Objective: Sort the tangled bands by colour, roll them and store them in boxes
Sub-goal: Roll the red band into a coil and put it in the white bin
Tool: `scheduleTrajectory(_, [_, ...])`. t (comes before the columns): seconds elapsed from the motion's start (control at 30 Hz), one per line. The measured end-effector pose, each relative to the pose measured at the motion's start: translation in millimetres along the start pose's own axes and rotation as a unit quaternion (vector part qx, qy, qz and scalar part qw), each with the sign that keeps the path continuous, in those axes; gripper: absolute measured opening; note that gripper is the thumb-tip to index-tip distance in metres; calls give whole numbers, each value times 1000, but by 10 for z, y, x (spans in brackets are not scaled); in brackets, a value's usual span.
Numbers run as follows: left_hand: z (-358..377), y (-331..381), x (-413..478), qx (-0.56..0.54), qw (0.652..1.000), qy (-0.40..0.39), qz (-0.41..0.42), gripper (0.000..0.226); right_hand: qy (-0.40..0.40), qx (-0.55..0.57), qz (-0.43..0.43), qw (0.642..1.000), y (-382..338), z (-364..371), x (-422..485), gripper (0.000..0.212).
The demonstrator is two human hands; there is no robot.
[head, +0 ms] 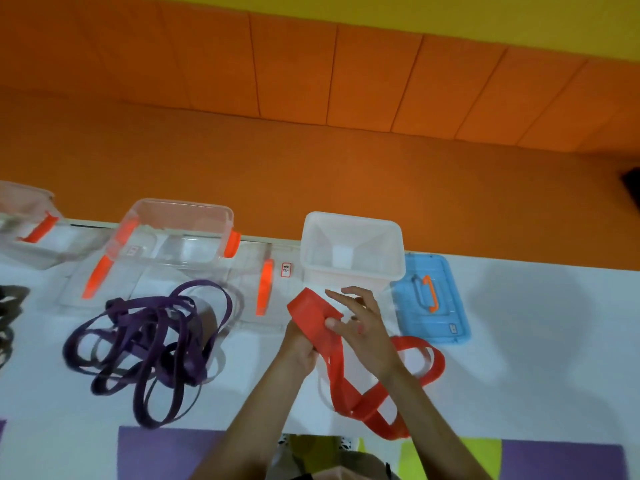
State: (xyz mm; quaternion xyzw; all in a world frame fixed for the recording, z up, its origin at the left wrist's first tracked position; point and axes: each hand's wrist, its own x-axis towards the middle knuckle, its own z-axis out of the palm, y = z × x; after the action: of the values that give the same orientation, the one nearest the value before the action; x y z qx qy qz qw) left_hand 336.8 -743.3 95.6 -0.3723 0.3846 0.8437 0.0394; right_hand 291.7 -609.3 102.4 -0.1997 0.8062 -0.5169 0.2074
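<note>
A wide red band (313, 315) is partly rolled between my hands above the white table (536, 341). My left hand (300, 344) grips the roll from below. My right hand (360, 327) pinches the roll's outer layer with thumb and fingers, other fingers spread. The band's loose tail (367, 400) trails down towards me and loops right. A pile of tangled purple bands (149, 344) lies left of my hands. An open white box (351, 252) stands just beyond the roll. A clear box (176, 233) with orange clips stands further left.
A blue lid (433, 299) with an orange handle lies right of the white box. A clear lid (256, 289) lies flat between the boxes. Another clear box (24, 223) and dark bands (7, 306) sit at the far left. An orange padded wall rises behind.
</note>
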Motion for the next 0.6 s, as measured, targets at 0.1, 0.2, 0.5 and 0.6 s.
scheduleTrajectory(0.1, [1,58,89,72,997,24,-32,27,12,-8,-7,1000,-49,93,44,25])
scheduleTrajectory(0.2, [-123,37,152,58,995,55,-62,24,26,-38,-19,999,-73,155,7,17])
scheduleTrajectory(0.5, [-148,21,-13,124,988,86,36,12,113,93,14,989,-130,217,-195,30])
scheduleTrajectory(0.6, [-63,94,-141,153,979,76,112,20,155,124,42,979,-171,142,-169,46])
